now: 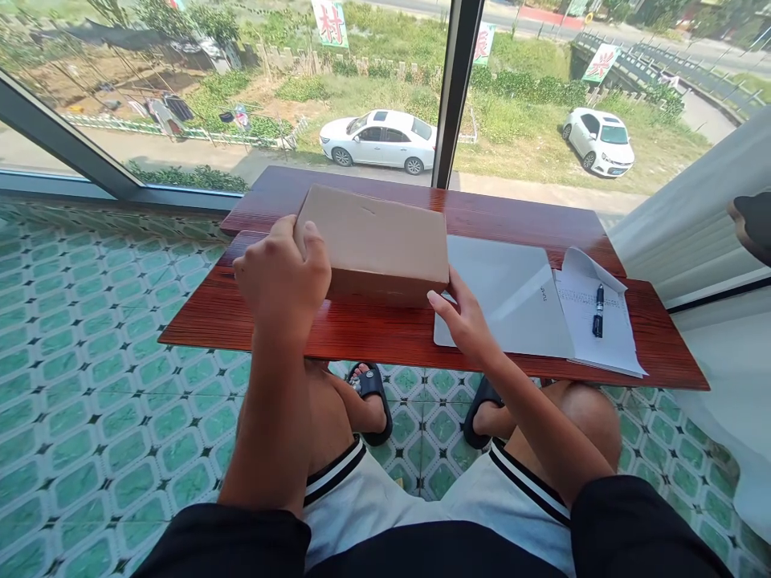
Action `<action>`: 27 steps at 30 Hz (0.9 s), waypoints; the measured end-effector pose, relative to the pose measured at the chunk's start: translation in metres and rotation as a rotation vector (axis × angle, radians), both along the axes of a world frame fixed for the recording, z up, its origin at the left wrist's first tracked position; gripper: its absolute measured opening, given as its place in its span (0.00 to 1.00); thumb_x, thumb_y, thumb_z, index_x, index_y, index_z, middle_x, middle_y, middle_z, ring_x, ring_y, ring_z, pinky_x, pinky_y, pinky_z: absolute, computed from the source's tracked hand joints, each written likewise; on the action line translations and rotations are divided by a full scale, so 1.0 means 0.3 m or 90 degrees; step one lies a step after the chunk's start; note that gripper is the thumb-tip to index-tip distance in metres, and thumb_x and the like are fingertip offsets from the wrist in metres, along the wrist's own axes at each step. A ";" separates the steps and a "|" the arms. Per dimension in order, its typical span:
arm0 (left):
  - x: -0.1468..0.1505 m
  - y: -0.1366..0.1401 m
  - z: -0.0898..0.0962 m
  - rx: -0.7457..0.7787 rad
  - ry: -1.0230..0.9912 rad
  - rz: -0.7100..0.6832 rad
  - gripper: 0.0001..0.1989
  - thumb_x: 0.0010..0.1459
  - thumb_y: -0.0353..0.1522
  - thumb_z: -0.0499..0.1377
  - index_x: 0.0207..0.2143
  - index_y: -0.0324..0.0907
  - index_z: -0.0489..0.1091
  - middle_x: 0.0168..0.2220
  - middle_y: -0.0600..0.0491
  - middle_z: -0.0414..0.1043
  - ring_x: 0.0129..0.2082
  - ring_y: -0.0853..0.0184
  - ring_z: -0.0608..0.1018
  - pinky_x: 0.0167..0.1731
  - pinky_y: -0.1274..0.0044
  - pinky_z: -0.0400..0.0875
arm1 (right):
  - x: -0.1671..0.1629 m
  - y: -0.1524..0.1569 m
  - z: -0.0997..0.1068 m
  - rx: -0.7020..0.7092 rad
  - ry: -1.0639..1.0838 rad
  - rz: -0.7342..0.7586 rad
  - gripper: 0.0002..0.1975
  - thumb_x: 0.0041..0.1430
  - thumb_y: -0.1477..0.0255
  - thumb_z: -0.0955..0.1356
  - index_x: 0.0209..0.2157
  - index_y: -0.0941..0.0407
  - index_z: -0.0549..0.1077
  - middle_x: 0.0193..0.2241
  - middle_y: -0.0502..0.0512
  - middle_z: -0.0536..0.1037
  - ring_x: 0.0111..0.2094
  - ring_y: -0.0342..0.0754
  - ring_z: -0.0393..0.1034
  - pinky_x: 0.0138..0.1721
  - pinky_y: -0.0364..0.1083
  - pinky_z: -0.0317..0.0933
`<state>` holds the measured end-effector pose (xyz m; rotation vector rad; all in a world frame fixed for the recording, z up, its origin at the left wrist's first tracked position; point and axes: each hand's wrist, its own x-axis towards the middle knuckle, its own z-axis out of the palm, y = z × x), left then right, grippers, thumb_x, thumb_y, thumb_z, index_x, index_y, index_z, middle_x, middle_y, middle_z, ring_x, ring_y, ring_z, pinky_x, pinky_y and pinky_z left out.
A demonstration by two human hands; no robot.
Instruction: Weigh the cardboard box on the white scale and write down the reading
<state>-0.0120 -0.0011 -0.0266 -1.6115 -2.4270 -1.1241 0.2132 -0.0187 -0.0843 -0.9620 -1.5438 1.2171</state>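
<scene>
A closed brown cardboard box (379,237) lies flat on the red-brown wooden table (373,333), left of the table's middle. My left hand (280,277) grips the box's near left corner, thumb and fingers curled over its top edge. My right hand (463,321) touches the box's near right corner with its fingertips and rests partly on a grey closed laptop (506,297) next to the box.
Right of the laptop lie white papers (593,325) with a black pen (598,309) on top. A large window with a dark frame post (458,88) stands behind the table. White curtain (692,217) hangs at right. Green patterned floor tiles (108,377) spread to the left.
</scene>
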 end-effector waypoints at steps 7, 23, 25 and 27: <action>0.049 -0.040 0.040 0.029 0.030 0.006 0.29 0.66 0.44 0.46 0.62 0.40 0.69 0.57 0.41 0.74 0.60 0.45 0.74 0.62 0.52 0.61 | 0.039 0.009 0.026 0.066 -0.031 -0.058 0.31 0.67 0.57 0.64 0.67 0.52 0.61 0.63 0.55 0.68 0.63 0.53 0.64 0.65 0.53 0.60; 0.168 -0.043 0.009 0.083 -0.091 -0.138 0.27 0.64 0.40 0.50 0.62 0.43 0.68 0.62 0.47 0.70 0.64 0.54 0.70 0.66 0.63 0.60 | 0.207 0.029 0.087 0.121 -0.111 -0.280 0.27 0.70 0.50 0.56 0.59 0.49 0.70 0.57 0.56 0.73 0.57 0.54 0.67 0.57 0.54 0.64; 0.181 -0.041 0.001 0.093 -0.100 -0.160 0.26 0.64 0.40 0.50 0.62 0.43 0.68 0.61 0.48 0.71 0.63 0.56 0.71 0.65 0.66 0.62 | 0.227 0.033 0.085 0.125 -0.121 -0.308 0.26 0.70 0.50 0.56 0.58 0.49 0.71 0.56 0.56 0.74 0.56 0.53 0.68 0.56 0.54 0.65; 0.194 -0.042 -0.005 0.096 -0.106 -0.177 0.26 0.64 0.39 0.50 0.62 0.43 0.68 0.61 0.48 0.72 0.62 0.57 0.72 0.65 0.68 0.62 | 0.246 0.037 0.082 0.135 -0.132 -0.336 0.26 0.70 0.51 0.57 0.56 0.50 0.72 0.55 0.57 0.75 0.54 0.54 0.69 0.55 0.54 0.66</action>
